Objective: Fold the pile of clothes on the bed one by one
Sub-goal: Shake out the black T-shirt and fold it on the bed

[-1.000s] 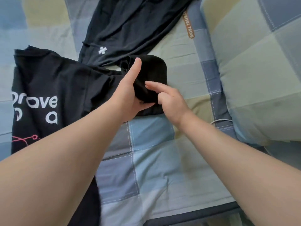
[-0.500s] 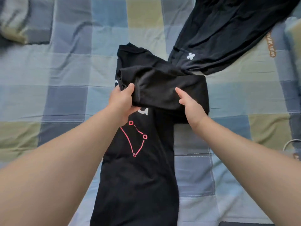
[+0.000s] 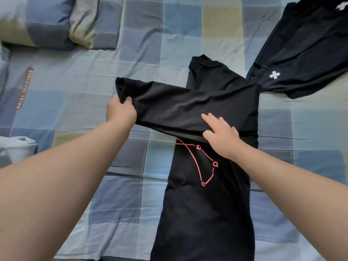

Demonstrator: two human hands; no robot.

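Bed (image 3: pixel 169 44): covered by a sheet checked in blue, grey and olive, creased throughout. 1 orange label strip (image 3: pixel 25 88) with lettering is sewn to it at left.

Items lying directly on the sheet: 4.

1. Pillow (image 3: pixel 47 25), same check, far left corner.
2. Black T-shirt (image 3: pixel 207 213), lengthwise at centre right, hem toward the near edge, red line print (image 3: pixel 205 164) facing up. A band of its fabric crosses the body leftward, its left end raised clear of the sheet.
3. Second black garment (image 3: pixel 305 53), far right, with a white cross (image 3: pixel 274 74); its near corner meets the T-shirt.
4. Pale bundled fabric (image 3: pixel 17 147), left edge, partly out of view.
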